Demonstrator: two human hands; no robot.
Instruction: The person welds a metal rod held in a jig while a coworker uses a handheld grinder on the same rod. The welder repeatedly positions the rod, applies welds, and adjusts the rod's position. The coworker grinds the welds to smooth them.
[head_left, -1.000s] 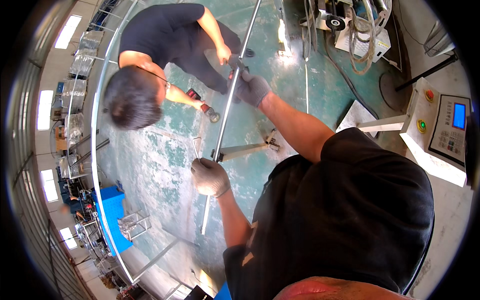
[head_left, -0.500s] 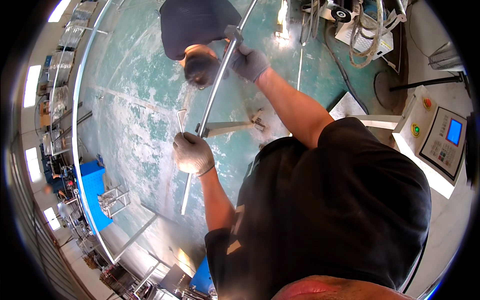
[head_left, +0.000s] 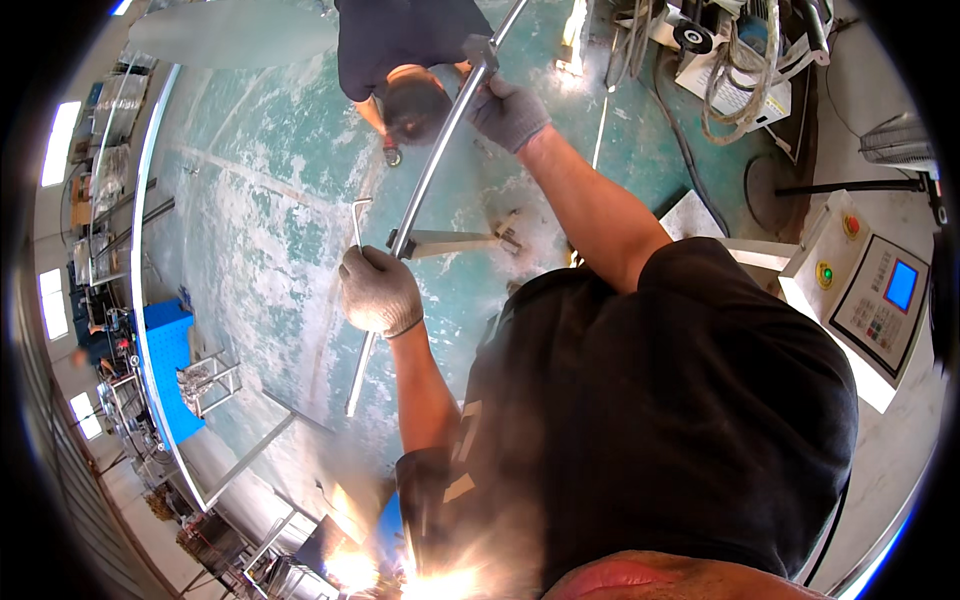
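Observation:
A long shiny metal bar [head_left: 432,170] slants across the view in front of me. On it sit a dark grey block [head_left: 480,52] near its far end and a smaller dark fitting [head_left: 402,244] lower down. My right hand [head_left: 510,113], in a grey knit glove, is closed on the bar just below the far block; its fingertips are partly hidden. My left hand [head_left: 380,291], in a paler glove, is closed beside the lower fitting. A thin L-shaped hex key [head_left: 358,222] sticks up out of that fist, its short bent end uppermost.
A pale support arm [head_left: 455,243] meets the bar near the lower fitting. Beyond, a person in dark clothes [head_left: 410,40] bends down. A control box [head_left: 870,290] stands at right, cables [head_left: 735,85] behind it. Bright sparks [head_left: 440,583] flare at the lower edge. A metal frame [head_left: 145,260] runs at left.
Bright sparks have flared up at the lower edge. The bending person's hand has come into sight, and a blurred grey shape has appeared at upper left. Both my hands keep their grip.

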